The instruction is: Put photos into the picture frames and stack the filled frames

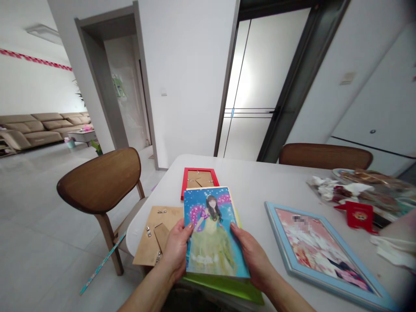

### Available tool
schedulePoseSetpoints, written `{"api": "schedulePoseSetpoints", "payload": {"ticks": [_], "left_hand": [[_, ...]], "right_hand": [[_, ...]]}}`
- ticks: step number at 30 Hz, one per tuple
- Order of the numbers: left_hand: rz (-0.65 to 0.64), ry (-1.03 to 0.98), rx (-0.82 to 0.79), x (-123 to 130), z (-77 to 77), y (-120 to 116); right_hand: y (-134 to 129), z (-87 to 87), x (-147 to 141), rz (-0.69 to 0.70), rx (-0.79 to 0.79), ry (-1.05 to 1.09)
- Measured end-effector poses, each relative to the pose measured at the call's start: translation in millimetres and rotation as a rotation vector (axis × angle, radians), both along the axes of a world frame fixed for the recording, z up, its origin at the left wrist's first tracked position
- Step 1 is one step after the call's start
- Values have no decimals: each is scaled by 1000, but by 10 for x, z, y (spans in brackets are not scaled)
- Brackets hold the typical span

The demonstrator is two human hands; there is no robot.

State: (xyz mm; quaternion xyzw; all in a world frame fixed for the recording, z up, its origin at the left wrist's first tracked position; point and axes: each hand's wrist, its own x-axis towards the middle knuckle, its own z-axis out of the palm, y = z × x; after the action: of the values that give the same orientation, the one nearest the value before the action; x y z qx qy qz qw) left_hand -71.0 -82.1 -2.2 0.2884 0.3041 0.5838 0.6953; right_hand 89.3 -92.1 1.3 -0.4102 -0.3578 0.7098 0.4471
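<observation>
Between my two hands is a photo (212,242) of a figure in a pale yellow-green dress with pink wings on a blue ground. My left hand (175,249) grips its left edge, thumb on top. On the opposite edge, my right hand (251,251) grips it the same way. A bright green item (230,289) shows beneath the photo, mostly hidden. To the left lies a brown frame backing board (144,245) with metal clips and a stand. Beyond the photo is a red picture frame (183,184), its brown back facing up.
A light blue picture frame (282,242) with a photo lies at the right on the white table (250,182). Behind it are crumpled tissues (326,186), plastic bags and a red packet (360,216). Wooden chairs stand at left (102,180) and at the far side (325,156).
</observation>
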Motion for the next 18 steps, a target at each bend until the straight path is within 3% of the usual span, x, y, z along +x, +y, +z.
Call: {"api": "schedulePoseSetpoints", "payload": {"ticks": [4, 10, 18], "left_hand": [[40, 22, 2, 70, -95, 9], [50, 61, -17, 127, -149, 16], [71, 56, -32, 110, -161, 80]], "right_hand": [[-1, -49, 66, 168, 34, -105], [28, -89, 87, 39, 120, -49], [-4, -51, 196, 200, 34, -107]]}}
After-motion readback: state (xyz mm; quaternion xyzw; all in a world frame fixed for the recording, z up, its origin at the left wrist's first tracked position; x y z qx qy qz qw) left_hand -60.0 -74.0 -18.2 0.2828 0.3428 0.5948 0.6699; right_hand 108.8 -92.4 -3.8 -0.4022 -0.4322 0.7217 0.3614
